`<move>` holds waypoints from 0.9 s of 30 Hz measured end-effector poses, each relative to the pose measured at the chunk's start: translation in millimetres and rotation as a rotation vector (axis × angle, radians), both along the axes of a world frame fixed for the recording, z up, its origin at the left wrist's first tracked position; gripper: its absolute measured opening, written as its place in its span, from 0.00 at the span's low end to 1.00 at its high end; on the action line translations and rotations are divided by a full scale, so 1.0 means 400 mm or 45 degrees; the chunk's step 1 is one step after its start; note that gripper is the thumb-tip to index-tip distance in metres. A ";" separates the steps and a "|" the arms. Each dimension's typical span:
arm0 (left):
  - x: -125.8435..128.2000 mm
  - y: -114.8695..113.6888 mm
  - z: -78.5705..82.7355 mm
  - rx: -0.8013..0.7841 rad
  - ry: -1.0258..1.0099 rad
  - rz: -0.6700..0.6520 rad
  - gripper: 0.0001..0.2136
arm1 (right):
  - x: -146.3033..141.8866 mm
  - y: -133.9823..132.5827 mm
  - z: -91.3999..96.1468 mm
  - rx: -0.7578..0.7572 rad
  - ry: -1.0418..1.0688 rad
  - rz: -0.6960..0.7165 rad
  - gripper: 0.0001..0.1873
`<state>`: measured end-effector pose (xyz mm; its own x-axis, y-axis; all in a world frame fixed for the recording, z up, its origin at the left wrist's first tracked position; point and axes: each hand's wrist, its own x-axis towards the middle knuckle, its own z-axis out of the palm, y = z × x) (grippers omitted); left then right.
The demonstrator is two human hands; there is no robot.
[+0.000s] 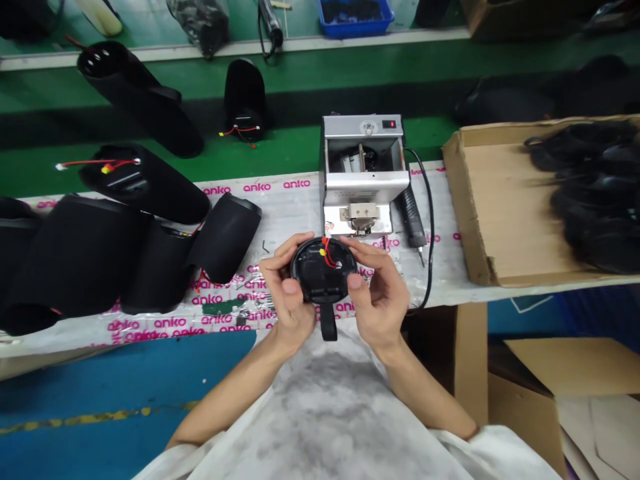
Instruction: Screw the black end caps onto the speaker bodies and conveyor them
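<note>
Between my two hands is a round black end piece (pixel 320 283) with short red and yellow wires and a black strap hanging from its near edge. My left hand (pixel 287 287) grips its left side, thumb on top. Fingers of my right hand (pixel 377 290) curl round its right side, thumb also on the rim. Just beyond my fingertips stands a grey metal screw feeder (pixel 365 180) with an open top tray and a lit red switch. To the right of this machine lies a black electric screwdriver (pixel 413 217), its bit pointing toward me.
Several black fabric-covered cylinders (pixel 95 247), some with loose wires, crowd the left of the bench. A cardboard tray (pixel 495 213) holding blurred black parts sits at right. A black cable (pixel 429 220) loops beside the screwdriver. On the back shelf is a blue bin (pixel 355 27).
</note>
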<state>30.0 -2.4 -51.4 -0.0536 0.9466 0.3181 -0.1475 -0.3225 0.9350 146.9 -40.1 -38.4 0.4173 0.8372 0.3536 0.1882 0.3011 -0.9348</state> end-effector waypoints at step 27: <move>-0.202 0.221 0.082 0.124 0.685 -0.833 0.48 | -0.033 0.008 0.028 -0.107 0.329 0.003 0.14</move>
